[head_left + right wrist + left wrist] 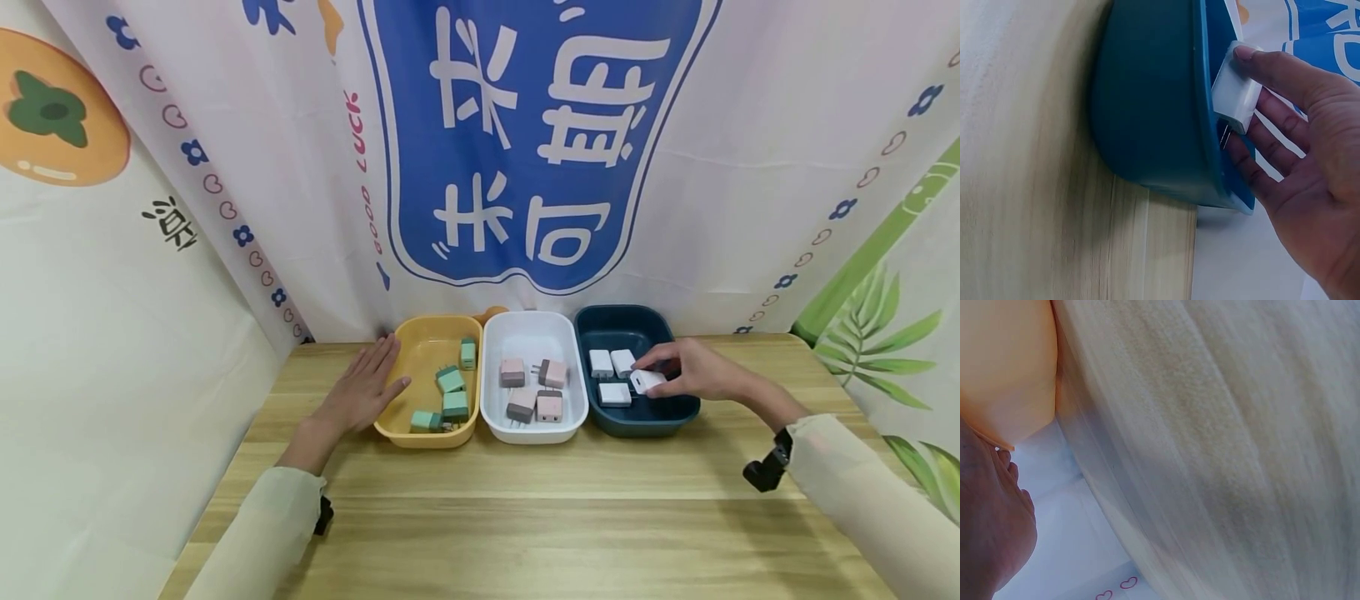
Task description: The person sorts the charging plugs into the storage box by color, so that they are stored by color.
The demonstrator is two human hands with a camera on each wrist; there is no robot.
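In the head view my right hand (693, 369) pinches a white charger plug (647, 382) over the dark blue bin (637, 427). The right wrist view shows the thumb and fingers on that plug (1235, 87), its metal prongs pointing down at the bin's rim. Several other white plugs (615, 394) lie in the same bin. My left hand (358, 392) rests against the left rim of the yellow bin (408, 358), fingers straight. Green plugs (450, 380) lie inside the yellow bin. What the left fingertips touch is unclear in the left wrist view.
Between the two stands a white bin (534, 329) with several pink and grey plugs (549, 406). All three bins stand side by side at the back of the wooden table (525, 525). A printed curtain (510, 167) hangs right behind them.
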